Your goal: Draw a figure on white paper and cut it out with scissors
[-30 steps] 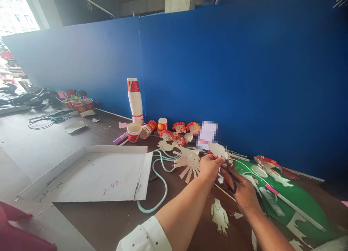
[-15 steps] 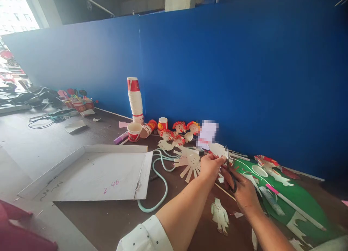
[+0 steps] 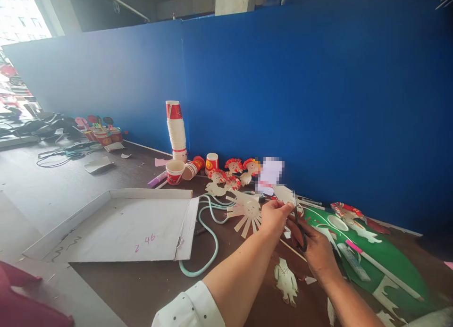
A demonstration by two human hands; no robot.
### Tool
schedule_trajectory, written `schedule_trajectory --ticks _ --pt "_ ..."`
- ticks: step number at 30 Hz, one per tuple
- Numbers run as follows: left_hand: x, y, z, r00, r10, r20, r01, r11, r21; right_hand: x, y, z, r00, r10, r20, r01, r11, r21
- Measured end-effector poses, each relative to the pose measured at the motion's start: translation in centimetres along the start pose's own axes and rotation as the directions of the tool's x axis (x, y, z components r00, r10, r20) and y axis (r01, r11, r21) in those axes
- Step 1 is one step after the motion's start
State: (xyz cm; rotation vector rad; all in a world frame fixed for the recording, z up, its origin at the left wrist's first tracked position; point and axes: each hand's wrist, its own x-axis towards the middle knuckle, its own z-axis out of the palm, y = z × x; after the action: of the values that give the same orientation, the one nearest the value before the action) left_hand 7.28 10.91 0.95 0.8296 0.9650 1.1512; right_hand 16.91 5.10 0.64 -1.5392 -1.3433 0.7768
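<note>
My left hand (image 3: 278, 217) pinches a pale piece of paper (image 3: 283, 193) near its lower edge. Dark-handled scissors (image 3: 302, 237) are in my right hand (image 3: 316, 251), their blades upright at the paper's right side, close to my left fingertips. Just left of my left hand lies a paper cup cut into a fringe of strips (image 3: 250, 210), with a small face drawn on its base. Below my hands, on the dark table, is a cut-out paper body figure (image 3: 286, 280). Part of the held paper is hidden by my fingers.
A shallow white box lid (image 3: 155, 228) lies left, beside a pale green cord (image 3: 216, 242). Behind stand a tall stack of paper cups (image 3: 176, 133) and several fringed paper dolls (image 3: 233, 166) before a blue partition (image 3: 300, 91). A green mat (image 3: 392, 256) with scraps lies right.
The scissor blades and the held paper have shifted very slightly. Both hands stay in nearly the same place.
</note>
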Motion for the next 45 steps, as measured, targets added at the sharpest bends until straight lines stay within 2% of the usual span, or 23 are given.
schedule_trajectory --ticks 9,16,20,32,45 --pt "-0.2 -0.1 0.2 0.999 0.026 0.031 -0.026 1.0 -0.001 0.4 1.0 -0.1 0.999 -0.011 0.047 0.011 1.0 0.014" --pt "0.0 -0.4 0.2 0.999 0.017 0.034 -0.018 1.0 0.016 0.1 0.5 0.2 0.999 0.03 0.017 -0.031 0.999 0.037" --pt "0.0 -0.4 0.2 0.999 0.023 0.022 -0.023 1.0 0.002 -0.2 0.4 0.3 1.0 0.002 0.006 -0.002 0.999 0.05" --pt "-0.4 0.1 0.2 0.998 0.043 0.038 -0.043 0.999 0.0 0.8 2.6 0.0 0.997 -0.026 0.067 0.022 0.997 0.069" --pt "-0.8 0.6 0.3 1.0 0.022 0.001 -0.022 0.998 0.052 0.4 1.7 0.0 0.997 -0.061 0.053 0.06 0.998 0.022"
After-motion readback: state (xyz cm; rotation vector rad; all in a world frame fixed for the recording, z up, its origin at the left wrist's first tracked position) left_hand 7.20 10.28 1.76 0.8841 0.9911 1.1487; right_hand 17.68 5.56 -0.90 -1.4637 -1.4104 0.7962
